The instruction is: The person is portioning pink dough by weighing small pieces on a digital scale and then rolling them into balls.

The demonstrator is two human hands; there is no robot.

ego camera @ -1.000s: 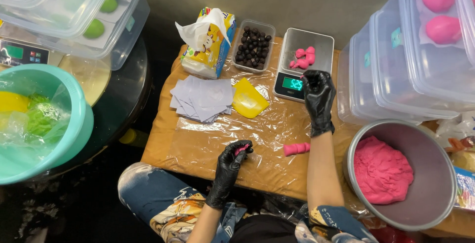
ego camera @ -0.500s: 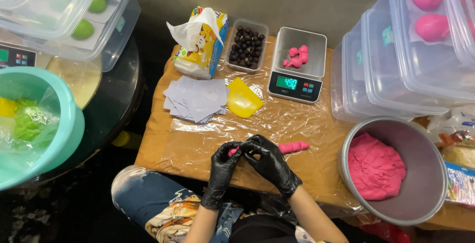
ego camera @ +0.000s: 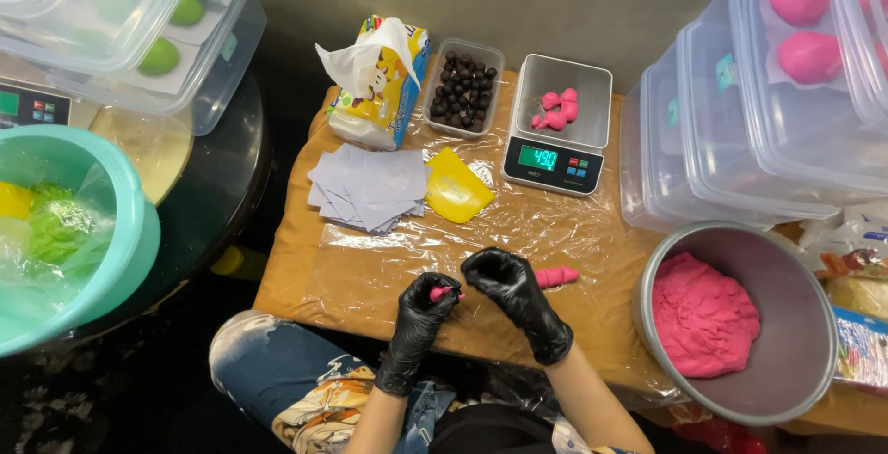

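- Covering the small brown table (ego camera: 305, 274) is a sheet of clear plastic film, and the person is sitting at its near edge with both hands over it.
- Wearing a black glove, the left hand (ego camera: 424, 311) is curling closed around a small piece of pink dough (ego camera: 442, 294), which is peeking out at the fingertips.
- Also gloved in black, the right hand (ego camera: 507, 283) is bending its fingers narrowly over that same piece, touching it from the right.
- Just right of the right hand, a short pink dough roll (ego camera: 556, 276) is lying on the film.
- Further right, a round grey metal bowl (ego camera: 795, 297) is holding a large mass of pink dough.
- Beyond the hands, a small digital kitchen scale (ego camera: 555, 126) is carrying pink dough lumps, with a clear tub of dark balls (ego camera: 464, 89) left of it.
- Nearer the hands, a yellow plastic scraper (ego camera: 453, 188) and a stack of pale paper squares (ego camera: 368, 186) are lying side by side.
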